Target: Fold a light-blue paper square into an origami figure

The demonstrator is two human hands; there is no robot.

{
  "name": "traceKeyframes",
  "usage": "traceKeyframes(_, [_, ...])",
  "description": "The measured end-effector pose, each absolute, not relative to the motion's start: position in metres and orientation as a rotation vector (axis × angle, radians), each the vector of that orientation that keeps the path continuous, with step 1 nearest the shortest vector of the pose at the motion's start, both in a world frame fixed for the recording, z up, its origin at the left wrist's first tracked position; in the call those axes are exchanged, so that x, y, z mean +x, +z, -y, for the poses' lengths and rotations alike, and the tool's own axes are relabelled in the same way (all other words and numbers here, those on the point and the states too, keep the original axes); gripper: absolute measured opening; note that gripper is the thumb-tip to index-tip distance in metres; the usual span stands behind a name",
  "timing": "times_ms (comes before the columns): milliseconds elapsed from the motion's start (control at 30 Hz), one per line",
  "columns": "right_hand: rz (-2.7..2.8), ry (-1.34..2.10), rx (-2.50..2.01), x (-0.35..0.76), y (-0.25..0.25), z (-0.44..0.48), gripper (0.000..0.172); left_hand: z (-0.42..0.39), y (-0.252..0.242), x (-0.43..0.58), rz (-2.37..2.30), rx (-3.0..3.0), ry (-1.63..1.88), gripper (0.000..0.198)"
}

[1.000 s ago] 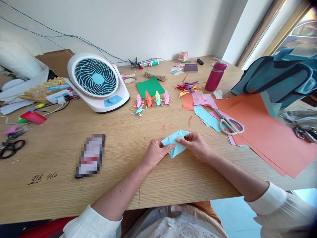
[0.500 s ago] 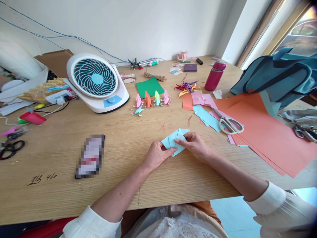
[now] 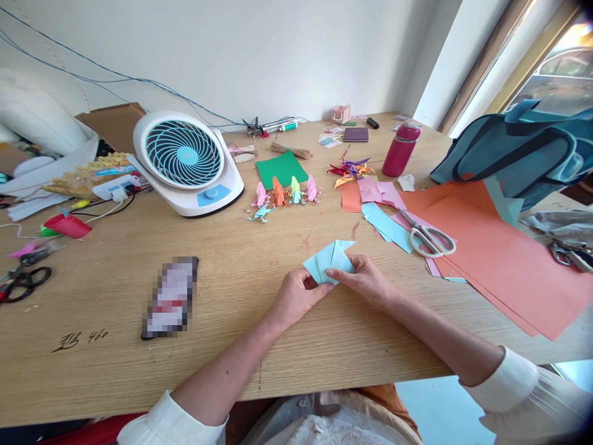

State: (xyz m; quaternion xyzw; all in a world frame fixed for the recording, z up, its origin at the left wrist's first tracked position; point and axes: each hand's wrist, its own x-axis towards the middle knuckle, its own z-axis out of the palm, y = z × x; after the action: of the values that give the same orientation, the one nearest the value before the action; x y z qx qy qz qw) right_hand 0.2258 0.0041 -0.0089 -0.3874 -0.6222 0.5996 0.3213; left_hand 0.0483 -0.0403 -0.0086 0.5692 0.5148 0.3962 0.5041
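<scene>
A folded piece of light blue paper (image 3: 327, 261) is held between both hands just over the table's front part. My left hand (image 3: 299, 296) grips its lower left edge, thumb in front and fingers behind. On the right side, my right hand (image 3: 364, 277) pinches it, its thumb lying across the lower front face. Beyond the hands stands a row of small folded paper figures (image 3: 278, 193) in pink, orange and yellow-green. A light blue folded figure (image 3: 261, 213) lies in front of them. The fingers behind the paper are partly hidden.
Scissors (image 3: 430, 240) lie on light blue strips and large orange sheets (image 3: 504, 259) at right. A white fan (image 3: 185, 161) stands at back left, a blurred phone-like object (image 3: 170, 298) nearer. Farther back are a green sheet (image 3: 281, 167), a magenta bottle (image 3: 402, 149) and a blue bag (image 3: 509, 145).
The paper's lower point has been folded up, so its bottom edge now sits higher. My right thumb has slid lower on it. The view has tilted slightly.
</scene>
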Motion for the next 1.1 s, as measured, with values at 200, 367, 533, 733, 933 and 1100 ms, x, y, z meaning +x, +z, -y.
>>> traceKeyframes(200, [1.536, 1.642, -0.976, 0.224, -0.012, -0.004, 0.040, 0.044, -0.011, 0.051, -1.404, 1.503, 1.023, 0.021])
traceKeyframes(367, [1.464, 1.645, -0.968, 0.225, -0.014, -0.005, 0.039, 0.044, -0.009, 0.051, -1.394, 1.525, 1.038, 0.019])
traceKeyframes(533, [1.451, 1.712, -0.928, 0.224, -0.012, -0.004, 0.037, 0.041, -0.012, 0.051, -1.246, 1.417, 1.055, 0.027])
traceKeyframes(733, [1.439, 1.687, -0.970, 0.224, -0.011, -0.003, 0.037, 0.044, -0.014, 0.050, -1.383, 1.536, 1.005, 0.018])
traceKeyframes(933, [1.276, 1.712, -0.910, 0.223, -0.002, -0.001, 0.036, 0.044, -0.012, 0.050, -1.379, 1.573, 1.046, 0.011])
traceKeyframes(1100, [1.136, 1.734, -0.883, 0.223, -0.001, 0.002, 0.033, 0.044, -0.014, 0.049, -1.404, 1.600, 1.035, 0.011])
